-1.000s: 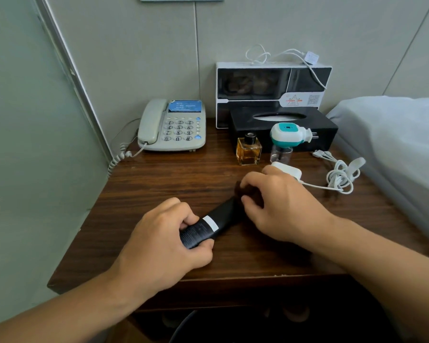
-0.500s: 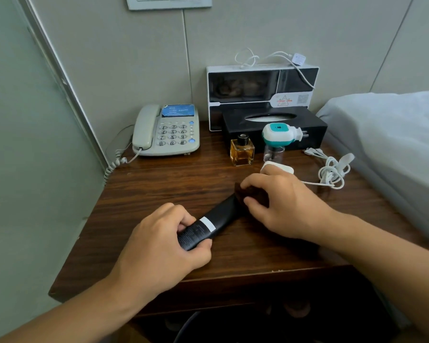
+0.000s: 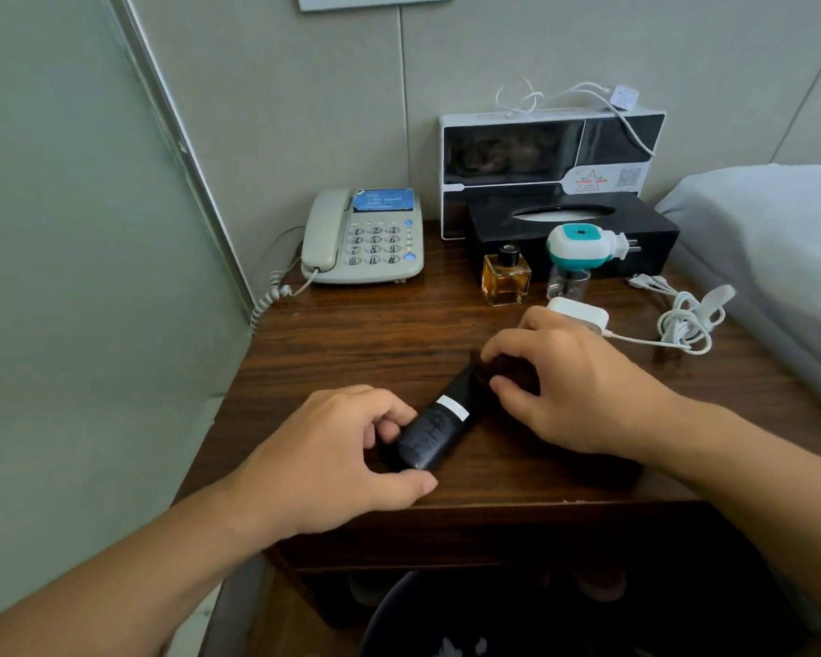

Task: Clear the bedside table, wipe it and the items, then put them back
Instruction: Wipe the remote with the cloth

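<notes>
**Both hands on black tube, mid-tabletop**

Left hand curls thumb and fingers round the lower end of a black plastic tube w/ white label band, lying tilted on the dark wood-grain tabletop. Right hand pinches a dark brown cloth wad against the tube's upper end. From the tube: beige corded phone at 11 o'clock; square amber glass perfume bottle at 12; white-teal plug-in vaporiser and black tissue box approx 1; white charger w/ coiled cable at 2.
</notes>
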Available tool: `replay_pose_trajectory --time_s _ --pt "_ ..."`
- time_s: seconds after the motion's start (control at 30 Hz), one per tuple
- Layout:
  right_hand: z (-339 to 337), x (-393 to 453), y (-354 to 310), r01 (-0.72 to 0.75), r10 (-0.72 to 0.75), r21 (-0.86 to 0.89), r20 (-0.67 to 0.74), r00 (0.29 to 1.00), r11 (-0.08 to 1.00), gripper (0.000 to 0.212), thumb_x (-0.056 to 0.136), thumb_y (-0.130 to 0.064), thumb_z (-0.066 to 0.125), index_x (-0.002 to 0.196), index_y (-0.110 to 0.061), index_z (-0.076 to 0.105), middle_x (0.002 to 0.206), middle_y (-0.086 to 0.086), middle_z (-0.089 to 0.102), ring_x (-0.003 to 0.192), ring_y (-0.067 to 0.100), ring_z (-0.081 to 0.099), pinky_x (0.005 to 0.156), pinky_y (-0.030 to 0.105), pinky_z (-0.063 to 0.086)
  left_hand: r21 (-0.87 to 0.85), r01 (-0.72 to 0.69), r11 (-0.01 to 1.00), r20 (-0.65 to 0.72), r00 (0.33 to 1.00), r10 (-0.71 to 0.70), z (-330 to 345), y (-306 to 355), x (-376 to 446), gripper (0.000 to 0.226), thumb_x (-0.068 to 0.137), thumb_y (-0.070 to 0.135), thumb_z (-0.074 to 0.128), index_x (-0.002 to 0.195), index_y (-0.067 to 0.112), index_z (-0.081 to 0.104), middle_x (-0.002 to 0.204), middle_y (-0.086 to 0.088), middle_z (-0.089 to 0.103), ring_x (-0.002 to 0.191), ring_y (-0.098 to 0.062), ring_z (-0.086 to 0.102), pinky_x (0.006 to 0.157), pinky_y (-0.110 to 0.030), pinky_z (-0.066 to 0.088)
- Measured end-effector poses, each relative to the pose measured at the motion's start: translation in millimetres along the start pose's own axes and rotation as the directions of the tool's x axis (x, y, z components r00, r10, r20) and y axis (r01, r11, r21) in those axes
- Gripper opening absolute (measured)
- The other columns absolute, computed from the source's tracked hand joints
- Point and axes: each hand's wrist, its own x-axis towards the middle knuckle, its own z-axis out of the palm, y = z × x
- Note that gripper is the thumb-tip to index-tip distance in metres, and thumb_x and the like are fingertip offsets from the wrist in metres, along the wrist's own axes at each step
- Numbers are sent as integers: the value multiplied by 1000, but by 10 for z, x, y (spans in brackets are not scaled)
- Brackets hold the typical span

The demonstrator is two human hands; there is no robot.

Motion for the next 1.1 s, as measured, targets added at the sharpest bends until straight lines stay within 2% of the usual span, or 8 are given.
replay_pose_trajectory --time_s 0.2,0.27,0.37,0.53,0.7,0.9,1.0,1.1 --pt "124 -230 -508 270 -291 178 106 951 946 26 93 -36 66 119 -37 65 106 -9 49 89 8 57 82 17 46 -47 -36 998 -64 997 33 34 34 -27 35 65 55 83 95 44 69 91 28 59 85 -4 57 69 -14 43" --pt "140 -130 -400 224 -230 143 28 973 964 26 93 -33 68 119 -33 68 105 -7 51 87 6 55 83 16 44 -50 -31 998 -79 997 27 44 45 -27 34 66 55 84 94 44 69 85 21 61 84 -5 57 69 -14 43" --pt "141 -28 -268 42 -38 31 -104 994 999 28 95 -34 66 123 -31 66 108 -4 50 91 11 55 87 33 53 -52 -10 999 -72 997 7 41 50 -34 41 67 55 86 104 42 74 87 17 63 86 -4 57 71 -14 44" --pt "204 -238 -481 232 -236 134 18 972 964 27 93 -34 67 120 -33 67 108 -5 49 91 11 56 82 26 50 -36 -29 999 -66 997 27 10 70 -25 31 69 56 84 92 37 76 80 14 62 81 -7 57 65 -18 44" --pt "133 39 -72 -125 126 12 -145 981 992 29 96 -33 67 124 -28 66 106 -5 46 101 20 59 82 28 48 6 -15 1000 -39 999 15 -3 97 -39 50 73 54 84 119 37 75 87 16 63 88 -3 57 69 -13 44" --pt "139 -241 -263 223 -227 85 35 973 971 29 93 -35 69 123 -32 66 111 -6 51 97 11 55 86 24 50 59 -48 997 -42 998 51 23 77 -55 58 78 57 79 130 32 71 94 18 64 92 -1 56 73 -16 46" --pt "109 -118 -104 102 -101 14 -66 993 995 32 94 -35 69 125 -31 65 111 -5 51 99 14 56 86 31 53 79 -39 996 -42 998 43 27 97 -63 47 82 53 77 126 36 72 94 16 63 93 -1 54 76 -25 50" --pt "37 -94 13 -61 65 35 -167 984 998 34 94 -36 69 127 -30 65 109 -5 51 97 14 57 81 30 55 38 -1 999 -70 998 4 14 97 -65 38 89 51 69 126 45 62 94 17 62 94 1 56 71 -19 46"
